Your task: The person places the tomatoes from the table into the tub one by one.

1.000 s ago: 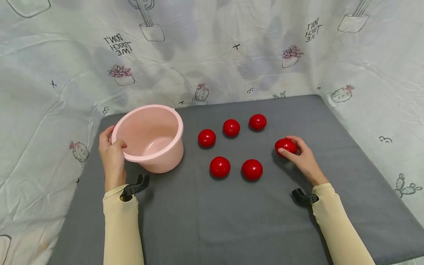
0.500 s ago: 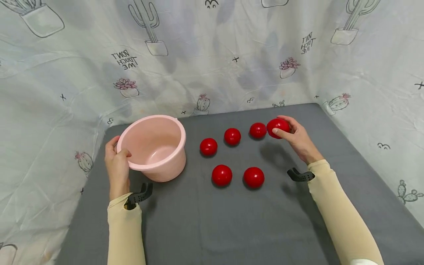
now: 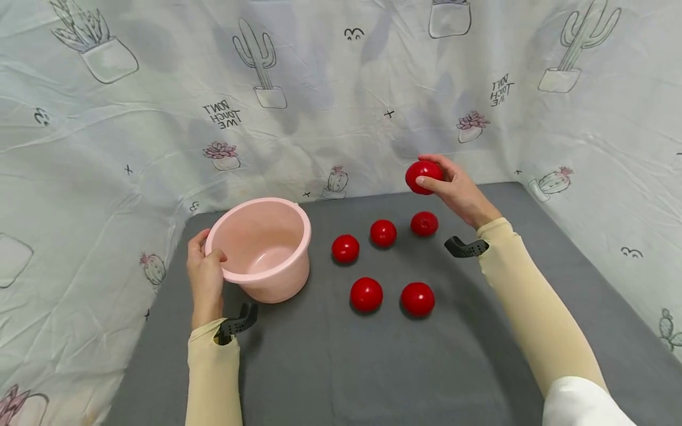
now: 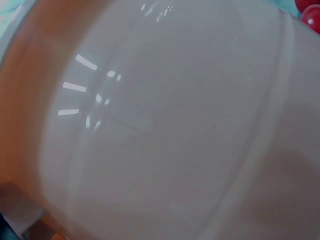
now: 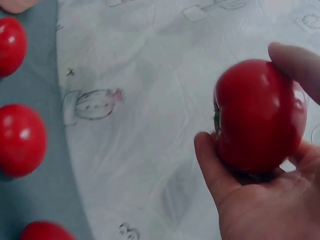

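Note:
My right hand grips a red tomato between thumb and fingers, held up above the far part of the table. In the right wrist view the tomato shows a bit of green at its stem end. My left hand holds the left rim of a pink plastic tub, thumb over the edge and fingers outside. The tub leans a little, its mouth facing me, and its visible inside is bare. Its smooth wall fills most of the left wrist view.
Several more red tomatoes lie right of the tub: three in a back row, including the nearest one, and two in front, such as the right one. A grey cloth covers the table. A cactus-print curtain surrounds the back and sides.
My right hand has lifted the tomato off the table and carried it up and leftward, past the back row. My left hand keeps its hold on the tub's rim. The head view has tilted up slightly.

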`<state>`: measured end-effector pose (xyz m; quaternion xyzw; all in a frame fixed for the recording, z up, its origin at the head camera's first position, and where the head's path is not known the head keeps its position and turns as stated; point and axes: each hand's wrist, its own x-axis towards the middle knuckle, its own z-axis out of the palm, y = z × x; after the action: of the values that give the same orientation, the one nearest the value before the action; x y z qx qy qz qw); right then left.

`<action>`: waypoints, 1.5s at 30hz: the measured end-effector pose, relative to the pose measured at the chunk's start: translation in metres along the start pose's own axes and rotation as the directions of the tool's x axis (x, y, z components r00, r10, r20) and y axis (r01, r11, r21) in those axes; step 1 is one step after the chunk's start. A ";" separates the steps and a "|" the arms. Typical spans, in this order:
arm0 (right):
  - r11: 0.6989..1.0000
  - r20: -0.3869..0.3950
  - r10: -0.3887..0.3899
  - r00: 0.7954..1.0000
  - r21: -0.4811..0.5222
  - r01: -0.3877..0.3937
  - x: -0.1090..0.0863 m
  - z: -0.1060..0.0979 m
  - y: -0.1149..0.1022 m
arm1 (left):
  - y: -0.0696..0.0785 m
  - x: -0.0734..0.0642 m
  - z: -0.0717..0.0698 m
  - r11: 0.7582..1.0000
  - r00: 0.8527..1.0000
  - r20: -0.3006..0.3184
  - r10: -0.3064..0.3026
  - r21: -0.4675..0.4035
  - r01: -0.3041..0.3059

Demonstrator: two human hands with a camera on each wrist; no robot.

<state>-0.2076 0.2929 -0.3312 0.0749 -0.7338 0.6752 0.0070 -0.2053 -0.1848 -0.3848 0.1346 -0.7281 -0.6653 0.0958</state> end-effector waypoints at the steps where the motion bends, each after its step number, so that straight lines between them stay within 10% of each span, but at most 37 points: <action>1: 1.000 0.020 -0.004 1.000 -0.006 0.004 0.005 0.003 -0.004 | 0.000 0.000 -0.001 1.000 1.000 -0.003 0.001 0.002 -0.001; 17: 0.988 0.230 -0.010 0.973 -0.146 0.045 0.055 0.060 -0.055 | -0.001 -0.001 -0.006 0.999 0.999 0.026 0.039 0.007 -0.040; 31: 0.996 0.396 -0.080 0.915 0.074 0.055 0.079 0.125 -0.072 | -0.003 0.002 -0.008 0.998 0.998 0.039 0.052 0.022 -0.053; 45: 0.904 0.580 -0.165 0.798 0.412 -0.113 0.114 0.196 -0.072 | -0.003 0.002 -0.005 0.997 0.996 0.028 0.082 -0.006 -0.082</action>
<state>-0.2941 0.0812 -0.2642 0.2957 -0.5304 0.7594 -0.2336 -0.2052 -0.1901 -0.3878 0.0950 -0.7326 -0.6645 0.1130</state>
